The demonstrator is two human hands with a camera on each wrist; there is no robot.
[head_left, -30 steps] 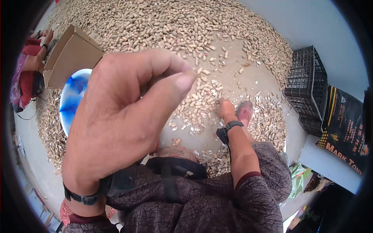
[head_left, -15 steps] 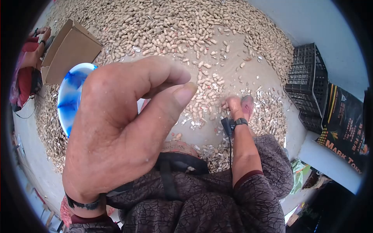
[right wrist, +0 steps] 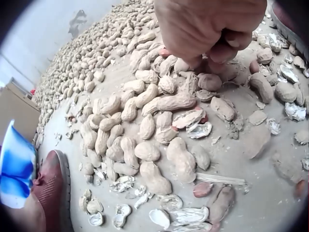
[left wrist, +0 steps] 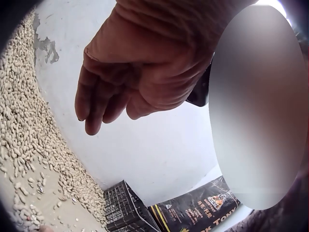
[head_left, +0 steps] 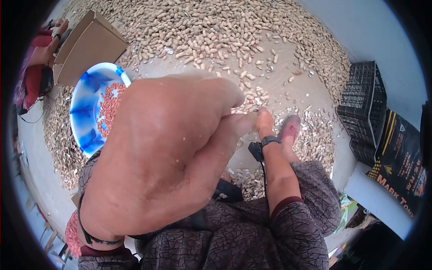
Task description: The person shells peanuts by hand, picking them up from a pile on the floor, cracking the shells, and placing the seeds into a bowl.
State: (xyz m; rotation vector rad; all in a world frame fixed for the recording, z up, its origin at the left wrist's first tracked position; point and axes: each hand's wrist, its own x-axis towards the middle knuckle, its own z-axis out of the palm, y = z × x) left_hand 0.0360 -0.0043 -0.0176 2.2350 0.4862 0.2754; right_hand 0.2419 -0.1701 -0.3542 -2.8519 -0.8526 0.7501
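Note:
My left hand [head_left: 166, 153] is raised close in front of the head camera, loosely bent at the fingers. Its palm and fingers [left wrist: 96, 104] show nothing held in the left wrist view. Down at the floor, my right hand [right wrist: 207, 29] curls its fingers over a loose cluster of unshelled peanuts [right wrist: 159, 104]. Its fingertips pinch at a peanut [right wrist: 210, 82], partly covered by the hand. Broken shells [right wrist: 190, 215] and a few red kernels [right wrist: 203, 189] lie around. A blue-and-white basin [head_left: 83, 110] with red peanut kernels [head_left: 108, 108] stands behind my left hand.
A big peanut heap [head_left: 216, 22] spreads across the back. An open cardboard box [head_left: 90, 47] stands beside the basin, near another person [head_left: 38, 67]. Black plastic crates [head_left: 362, 99] and a printed black bag [head_left: 400, 157] line the right wall. My shoe [head_left: 290, 128] is beside my right hand.
My left hand has come up nearer the head camera and tilted, so kernels in the basin now show. My right hand stays low at the peanuts, shifting slightly.

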